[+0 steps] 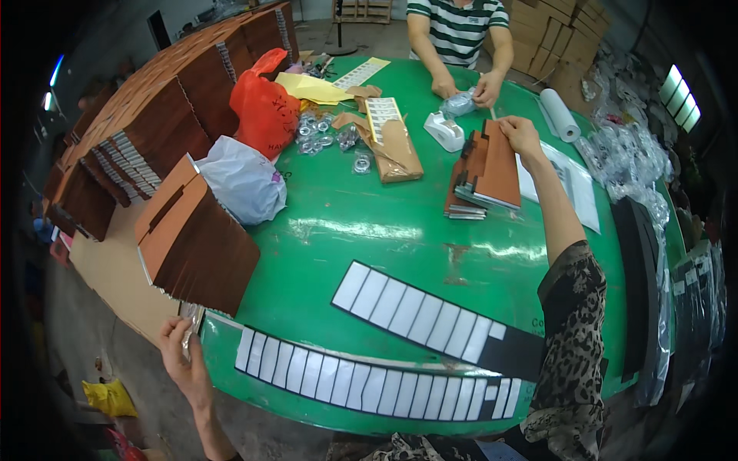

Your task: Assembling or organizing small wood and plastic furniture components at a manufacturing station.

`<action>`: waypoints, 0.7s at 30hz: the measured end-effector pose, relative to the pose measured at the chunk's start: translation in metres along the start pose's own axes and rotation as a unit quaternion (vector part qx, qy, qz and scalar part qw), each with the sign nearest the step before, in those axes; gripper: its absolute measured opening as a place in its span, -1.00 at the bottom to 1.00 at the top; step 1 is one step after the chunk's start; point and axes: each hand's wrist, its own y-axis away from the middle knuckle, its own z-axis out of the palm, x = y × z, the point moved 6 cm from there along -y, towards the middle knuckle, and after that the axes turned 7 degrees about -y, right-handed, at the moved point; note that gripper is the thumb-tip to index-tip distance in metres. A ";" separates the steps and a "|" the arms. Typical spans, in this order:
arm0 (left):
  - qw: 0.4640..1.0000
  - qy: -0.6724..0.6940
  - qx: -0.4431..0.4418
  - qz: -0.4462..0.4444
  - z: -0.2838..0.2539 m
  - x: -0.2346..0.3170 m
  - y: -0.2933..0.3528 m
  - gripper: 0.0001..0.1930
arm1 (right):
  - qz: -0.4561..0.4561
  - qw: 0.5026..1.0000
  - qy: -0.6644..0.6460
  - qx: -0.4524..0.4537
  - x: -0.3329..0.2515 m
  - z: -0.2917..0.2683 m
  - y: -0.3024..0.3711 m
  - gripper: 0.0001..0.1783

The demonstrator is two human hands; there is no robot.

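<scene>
At the table's left edge my left hand [184, 353] is closed, pinching a piece of clear plastic [190, 316]. From there a clear strip seems to run toward a long black strip with white rectangles [338, 380], which curves along the near edge. A second, shorter black strip with white rectangles [415, 307] lies slantwise behind it. My right arm reaches far across the table. There my right hand [523, 138] grips the far edge of a reddish-brown panel [496, 173], on top of a small uneven pile of such panels.
A tall stack of brown panels [204, 246] stands at the left, beside a white plastic bag [242, 180] and a red bag [265, 107]. Across the table a co-worker's hands [469, 91] handle clear wrapping near a white tape dispenser [444, 131]. Long black pieces [636, 284] lie right.
</scene>
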 end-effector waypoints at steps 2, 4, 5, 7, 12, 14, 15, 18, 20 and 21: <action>0.998 -0.066 0.004 0.003 -0.013 -0.003 -0.013 -0.79 | -0.022 0.993 0.103 -0.045 0.013 0.030 -0.017 -0.69; 0.996 -0.091 0.018 -0.011 -0.012 0.004 -0.028 -0.77 | -0.042 0.992 0.098 -0.064 0.034 0.039 -0.022 -0.68; 0.994 -0.105 0.010 0.016 -0.005 0.014 -0.044 -0.73 | -0.031 0.993 0.094 -0.060 0.046 0.029 -0.023 -0.68; 0.997 -0.048 0.043 0.038 0.003 0.013 -0.065 -0.74 | -0.136 0.981 0.138 -0.003 0.080 0.007 -0.039 -0.65; 0.981 -0.139 0.118 0.068 -0.025 0.018 -0.103 -0.78 | -0.050 0.998 -0.016 0.039 0.088 -0.014 -0.022 -0.54; 0.976 -0.185 0.090 0.077 -0.029 0.016 -0.124 -0.73 | -0.045 0.997 -0.057 0.029 0.081 -0.023 -0.008 -0.56; 0.972 -0.204 0.075 0.086 -0.029 0.017 -0.132 -0.69 | -0.041 0.997 -0.064 0.032 0.067 -0.030 0.008 -0.58; 0.949 -0.312 -0.033 0.024 -0.005 0.001 -0.139 -0.51 | 0.017 0.997 -0.075 0.013 0.035 -0.048 0.059 -0.63; 0.946 -0.315 -0.079 -0.005 0.002 -0.004 -0.135 -0.40 | 0.033 0.996 -0.082 -0.005 0.027 -0.064 0.089 -0.65; 0.946 -0.309 -0.101 -0.013 0.011 -0.003 -0.136 -0.35 | 0.024 0.996 -0.089 -0.004 0.029 -0.077 0.104 -0.67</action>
